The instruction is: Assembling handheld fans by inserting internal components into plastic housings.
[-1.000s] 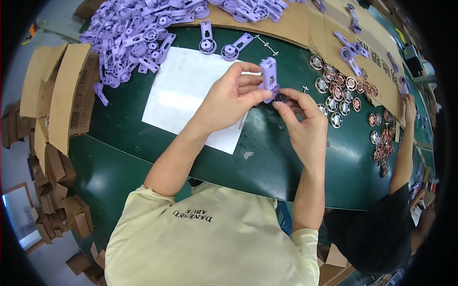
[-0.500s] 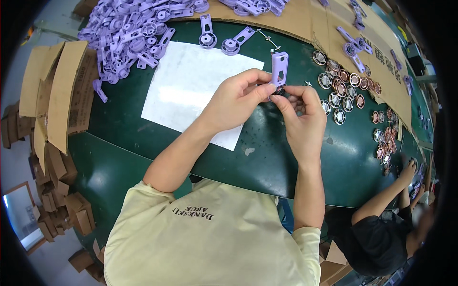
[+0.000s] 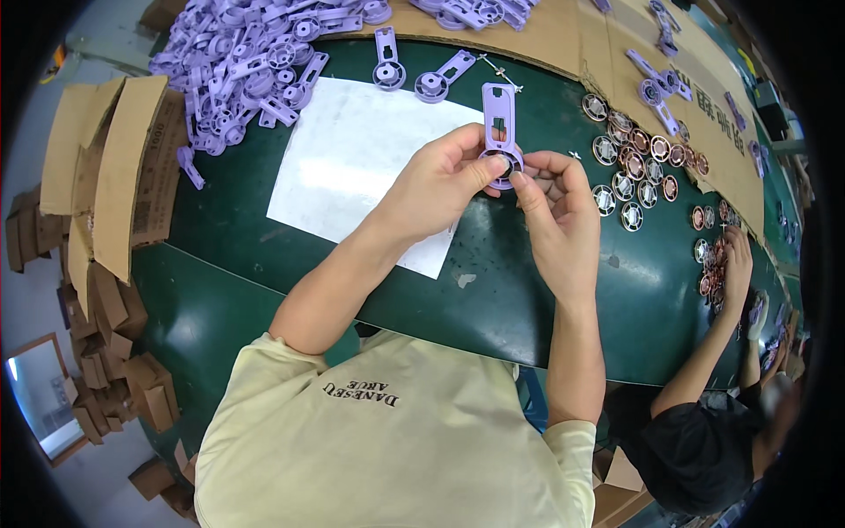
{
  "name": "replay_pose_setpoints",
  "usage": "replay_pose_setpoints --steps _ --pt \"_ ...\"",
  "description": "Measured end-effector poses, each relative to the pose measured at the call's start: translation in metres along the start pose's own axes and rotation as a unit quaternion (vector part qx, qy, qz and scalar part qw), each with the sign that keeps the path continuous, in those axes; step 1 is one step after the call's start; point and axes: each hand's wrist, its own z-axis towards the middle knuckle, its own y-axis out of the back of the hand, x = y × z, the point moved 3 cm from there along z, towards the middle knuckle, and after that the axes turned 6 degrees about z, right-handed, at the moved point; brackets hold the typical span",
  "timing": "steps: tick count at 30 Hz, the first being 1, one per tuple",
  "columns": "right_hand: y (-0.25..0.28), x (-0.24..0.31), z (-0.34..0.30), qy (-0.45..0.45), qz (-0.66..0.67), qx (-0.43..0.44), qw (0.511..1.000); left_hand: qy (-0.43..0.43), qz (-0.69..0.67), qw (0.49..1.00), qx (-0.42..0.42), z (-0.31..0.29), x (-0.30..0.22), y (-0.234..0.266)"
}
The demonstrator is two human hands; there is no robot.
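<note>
I see a smooth green tabletop (image 3: 493,308), a jumbled heap of purple plastic (image 3: 255,70) upper left, and a flat white sheet (image 3: 334,158). Above centre, the left hand (image 3: 440,185) clasps, and the right hand (image 3: 563,220) pinches, one slotted, ring-ended purple piece (image 3: 490,132). Shiny spoked discs (image 3: 633,164) lie upper right.

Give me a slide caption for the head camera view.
Left hand holding a purple plastic part, right hand at its round end, over a green table near heaped purple parts and round discs.

We could pass between the forearms (image 3: 339,282) at the table's (image 3: 493,321) near edge; purple parts (image 3: 255,75) block its far left, discs (image 3: 633,165), seemingly piled, its right.
</note>
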Motion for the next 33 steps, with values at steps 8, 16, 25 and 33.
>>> replay_pose_setpoints --steps 8,16,25,33 --pt "0.01 -0.009 0.006 -0.093 0.179 -0.001 0.979 -0.03 0.08 0.996 -0.022 -0.008 0.003 -0.004" --pt "0.013 -0.017 0.008 -0.141 0.353 0.049 0.923 -0.128 0.129 0.982 -0.05 -0.007 0.002 -0.016" --pt "0.005 -0.016 0.007 -0.158 0.337 0.014 0.928 -0.168 0.208 0.96 -0.085 -0.006 0.002 -0.015" --pt "-0.004 -0.016 0.006 -0.107 0.25 -0.033 0.962 -0.144 0.206 0.959 -0.128 -0.007 0.007 -0.015"
